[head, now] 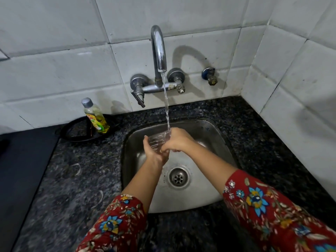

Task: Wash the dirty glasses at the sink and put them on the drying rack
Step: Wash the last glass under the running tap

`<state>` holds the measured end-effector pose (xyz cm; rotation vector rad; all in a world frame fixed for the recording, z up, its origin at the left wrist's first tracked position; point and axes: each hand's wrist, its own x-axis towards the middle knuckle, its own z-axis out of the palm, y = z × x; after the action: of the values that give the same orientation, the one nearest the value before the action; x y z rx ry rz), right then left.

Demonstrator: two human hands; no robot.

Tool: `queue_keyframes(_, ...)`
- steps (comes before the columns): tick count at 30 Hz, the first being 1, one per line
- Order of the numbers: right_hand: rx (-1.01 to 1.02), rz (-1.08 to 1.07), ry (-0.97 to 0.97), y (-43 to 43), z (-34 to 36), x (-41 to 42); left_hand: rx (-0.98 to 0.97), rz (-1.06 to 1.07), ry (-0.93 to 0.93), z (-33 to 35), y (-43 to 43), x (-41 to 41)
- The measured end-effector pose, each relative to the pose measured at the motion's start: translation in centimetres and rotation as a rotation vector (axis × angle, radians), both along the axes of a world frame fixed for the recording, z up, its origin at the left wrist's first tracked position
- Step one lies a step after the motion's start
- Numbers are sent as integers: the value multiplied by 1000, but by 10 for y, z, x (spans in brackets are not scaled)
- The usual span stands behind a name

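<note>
One glass [157,140] held by two hands, left [154,153] and right [177,140], fingers wrapped on it, under tap [159,50] stream over sink [209,128]. One soap bottle [95,116] on surface [72,179], well apart.

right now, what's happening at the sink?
A person is rinsing a clear glass under the running tap, over the steel sink. The left hand cups the glass from below and the side; the right hand grips it from the right, with the stream landing where hand and glass meet. A bottle of dish soap stands on a dark tray left of the sink. No drying rack or other glasses are in view.
</note>
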<state>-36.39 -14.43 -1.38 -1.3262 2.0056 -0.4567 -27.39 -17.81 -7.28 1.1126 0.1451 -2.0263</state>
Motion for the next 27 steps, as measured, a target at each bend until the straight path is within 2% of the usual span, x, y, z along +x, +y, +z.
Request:
queue_keyframes(2,7,-14,84,10,-2,-6,-155,-90,-21,4,-2,1)
queue_keyframes(4,-22,0,230,26,-14,-11,-329,-209,-141,3,-5,2)
queue_keyframes(6,-70,-14,298,40,-30,-8,-491,-274,-380,4,2,-3)
queue_keyframes(8,-99,-70,231,47,-44,-1,-620,-355,-556,9,13,-8)
queue_keyframes(9,-108,-86,93,49,-47,0,-649,-389,-560,12,14,-6)
queue_keyframes(12,45,-10,-729,53,-46,-18,-630,-582,-338,18,4,11)
queue_keyframes(13,102,25,-903,55,-46,-23,-652,-623,-285,17,2,16)
queue_keyframes(14,97,43,-929,54,-49,-23,-709,-632,-298,15,2,17)
queue_keyframes(17,-118,-138,-626,42,-57,-8,-864,-464,-535,20,11,7)
queue_keyframes(18,-134,-169,-647,41,-58,-5,-868,-466,-533,22,11,6)
queue_keyframes(21,34,-33,-1081,46,-43,-13,-889,-620,-354,26,-4,15)
queue_keyframes(22,57,9,-1131,49,-38,-17,-906,-680,-338,28,-6,18)
queue_keyframes(24,-30,-3,-1002,48,-39,-17,-960,-644,-440,31,-1,16)
queue_keyframes(26,-211,-152,-787,40,-43,-9,-958,-522,-570,35,9,7)
queue_keyframes(27,-276,-211,-748,35,-46,-4,-931,-486,-592,34,11,3)
